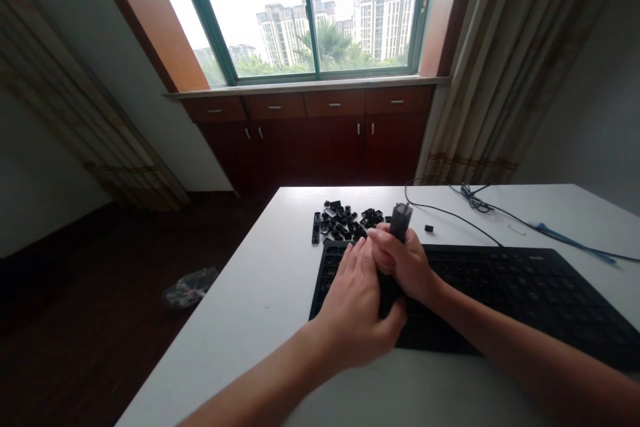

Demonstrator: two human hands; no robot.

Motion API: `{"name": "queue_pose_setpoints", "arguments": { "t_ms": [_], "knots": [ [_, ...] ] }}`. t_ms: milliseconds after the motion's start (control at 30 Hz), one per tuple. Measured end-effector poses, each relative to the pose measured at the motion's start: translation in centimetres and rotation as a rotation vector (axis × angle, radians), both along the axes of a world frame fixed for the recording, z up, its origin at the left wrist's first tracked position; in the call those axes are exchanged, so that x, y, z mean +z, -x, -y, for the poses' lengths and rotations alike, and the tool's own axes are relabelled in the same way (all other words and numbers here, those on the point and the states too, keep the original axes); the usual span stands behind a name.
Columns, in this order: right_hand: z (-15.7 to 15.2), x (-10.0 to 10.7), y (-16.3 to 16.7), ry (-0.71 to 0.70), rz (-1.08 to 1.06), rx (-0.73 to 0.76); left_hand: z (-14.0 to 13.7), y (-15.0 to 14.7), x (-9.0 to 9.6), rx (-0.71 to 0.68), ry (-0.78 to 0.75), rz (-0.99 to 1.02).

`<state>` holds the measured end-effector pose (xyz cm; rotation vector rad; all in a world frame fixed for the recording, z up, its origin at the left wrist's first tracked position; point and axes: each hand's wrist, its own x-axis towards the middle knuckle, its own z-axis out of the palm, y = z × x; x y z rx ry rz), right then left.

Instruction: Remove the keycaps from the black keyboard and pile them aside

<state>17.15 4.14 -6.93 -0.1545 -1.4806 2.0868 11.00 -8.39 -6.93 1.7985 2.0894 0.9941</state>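
A black keyboard (465, 280) lies across the white table, with keycaps off at its left end. My right hand (405, 260) is wrapped round an upright dark grey tool handle (401, 220) above the keyboard. The tool's lower end is hidden behind my hands, so its kind does not show. My left hand (357, 307) rests on the keyboard's left part, fingers stretched forward and thumb apart, close against my right hand. Beyond the keyboard's back edge lies a heap of loose black keycaps (345, 220). One separate keycap (429, 229) sits to the right of the tool.
A black cable (450, 210) runs from the keyboard's back edge to a bundle (475, 200). At the right are a blue strap (575, 243) and a thin bent wire (517, 230). A clear plastic bag (190, 288) lies on the floor left of the white table (240, 333).
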Motion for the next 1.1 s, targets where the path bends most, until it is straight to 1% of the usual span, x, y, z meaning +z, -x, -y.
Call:
{"name": "queue_pose_setpoints", "arguments": {
  "t_ms": [67, 167, 300, 500, 600, 700, 800, 900, 1000, 1100],
  "knots": [
    [0.0, -0.2, -0.3, 0.019, -0.037, -0.041, -0.1, -0.5, -0.2, 0.008, 0.033, -0.068],
    [-0.1, -0.3, -0.5, 0.068, -0.063, -0.085, -0.4, -0.9, -0.8, 0.022, 0.079, -0.096],
    [0.0, -0.2, -0.4, 0.144, -0.096, -0.145, -1.0, -1.0, -1.3, 0.023, 0.081, -0.138],
    [0.1, 0.0, -0.4, 0.121, -0.135, -0.217, -1.8, -1.5, -1.7, 0.015, 0.042, -0.130],
    [0.2, 0.2, -0.6, 0.122, -0.138, -0.224, -2.0, -1.7, -1.6, 0.020, 0.020, -0.137],
    [0.3, 0.4, -0.5, 0.167, -0.179, -0.206, -2.0, -1.6, -1.4, 0.000, -0.004, -0.144],
    [0.4, 0.4, -0.3, 0.203, -0.222, -0.182, -1.8, -1.3, -1.2, -0.025, 0.007, -0.155],
    [0.2, 0.3, -0.1, 0.188, -0.203, -0.203, -1.6, -0.9, -1.0, -0.023, -0.023, -0.150],
    [-0.3, 0.3, -0.3, 0.180, -0.182, -0.245, -1.2, -0.1, -0.7, -0.001, -0.077, -0.186],
    [-0.9, 0.5, -0.9, 0.190, -0.178, -0.233, -0.8, 1.0, -0.4, 0.066, -0.098, -0.257]
  ]
}}
